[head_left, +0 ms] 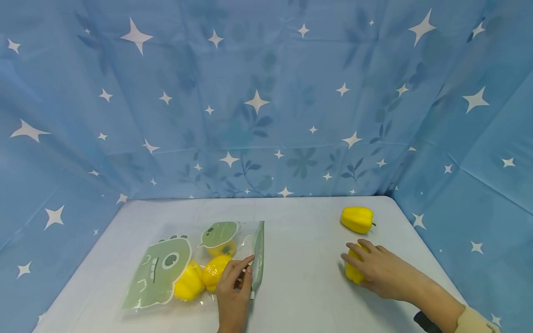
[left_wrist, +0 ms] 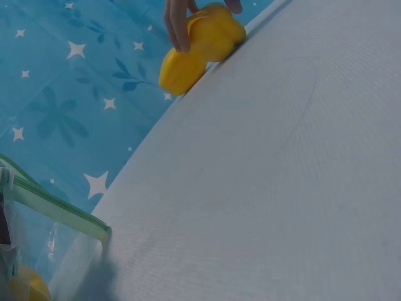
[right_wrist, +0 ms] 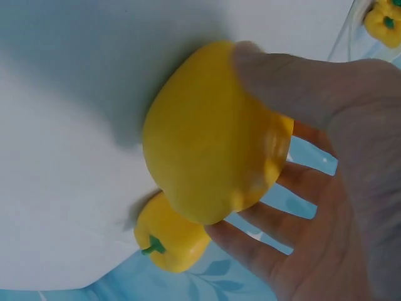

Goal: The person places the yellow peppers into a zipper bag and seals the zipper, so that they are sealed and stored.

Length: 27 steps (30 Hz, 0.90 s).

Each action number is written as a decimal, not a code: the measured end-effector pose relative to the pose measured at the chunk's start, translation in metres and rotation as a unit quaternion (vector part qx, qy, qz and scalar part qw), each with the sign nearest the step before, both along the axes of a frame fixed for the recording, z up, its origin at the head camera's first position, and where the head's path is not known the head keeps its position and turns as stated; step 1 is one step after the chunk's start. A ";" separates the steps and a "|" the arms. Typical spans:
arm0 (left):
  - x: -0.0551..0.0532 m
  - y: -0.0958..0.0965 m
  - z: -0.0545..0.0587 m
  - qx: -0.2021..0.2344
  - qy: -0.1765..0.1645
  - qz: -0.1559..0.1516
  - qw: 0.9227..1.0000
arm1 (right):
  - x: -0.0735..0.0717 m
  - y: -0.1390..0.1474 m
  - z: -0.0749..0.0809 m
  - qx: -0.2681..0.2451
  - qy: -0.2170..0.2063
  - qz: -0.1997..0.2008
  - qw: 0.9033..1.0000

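Observation:
My right hand [head_left: 381, 270] grips a yellow bell pepper [right_wrist: 207, 138] at the right of the table, thumb on one side and fingers round the other. Just beyond it lies a second yellow bell pepper [head_left: 357, 219] on its side, its stem pointing right. At the left, a clear zip bag [head_left: 162, 268] with green dinosaur print lies flat with its green zip edge [head_left: 259, 254] facing right. Several yellow peppers [head_left: 189, 282] show inside it. My left hand [head_left: 235, 291] pinches the bag near that edge; its fingertips are partly hidden.
A white cloth covers the table [head_left: 300, 268]. Blue curtains [head_left: 266, 115] with white stars stand behind it and along both sides. A dark object [head_left: 426, 321] shows under the right forearm by the sleeve.

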State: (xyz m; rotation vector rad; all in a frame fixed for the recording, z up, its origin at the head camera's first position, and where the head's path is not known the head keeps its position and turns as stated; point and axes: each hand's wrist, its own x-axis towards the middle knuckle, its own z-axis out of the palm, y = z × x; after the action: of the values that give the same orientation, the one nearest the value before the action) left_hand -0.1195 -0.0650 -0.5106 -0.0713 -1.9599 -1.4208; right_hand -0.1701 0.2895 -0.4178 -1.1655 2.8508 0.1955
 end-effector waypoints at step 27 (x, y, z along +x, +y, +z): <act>0.001 -0.001 0.000 0.002 -0.026 -0.003 1.000 | -0.007 0.004 0.000 -0.019 -0.016 -0.042 0.999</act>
State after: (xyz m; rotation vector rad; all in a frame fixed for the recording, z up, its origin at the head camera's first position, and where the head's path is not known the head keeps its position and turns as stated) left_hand -0.1187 -0.0660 -0.5110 -0.0387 -2.0006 -1.4449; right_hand -0.1776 0.2939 -0.4173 -1.0428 2.8808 0.1167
